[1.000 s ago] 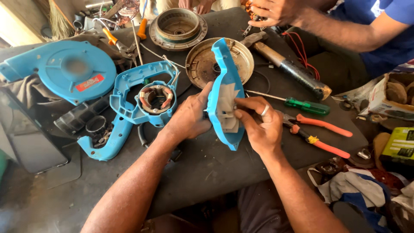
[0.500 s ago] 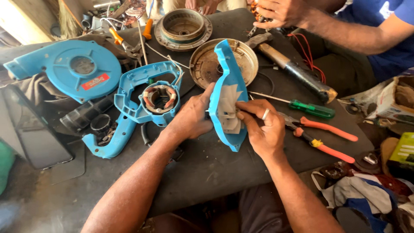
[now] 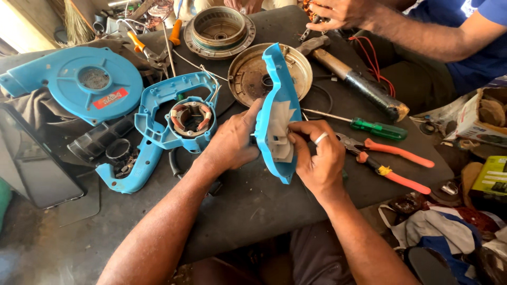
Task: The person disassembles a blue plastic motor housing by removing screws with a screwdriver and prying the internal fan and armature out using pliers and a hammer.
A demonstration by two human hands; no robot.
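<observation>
Both hands hold a blue plastic housing shell with a white fan inside upright on its edge above the middle of the dark surface: the left hand grips its back with fingers curled around the rim, while the right hand pinches at the white fan with thumb and fingertips. Just right of the right hand lie orange-handled pliers and a green-handled screwdriver; left of the left hand lies another blue plastic housing half with a motor coil. Another person's hand works at the far edge.

Three blue housings, one screwdriver
</observation>
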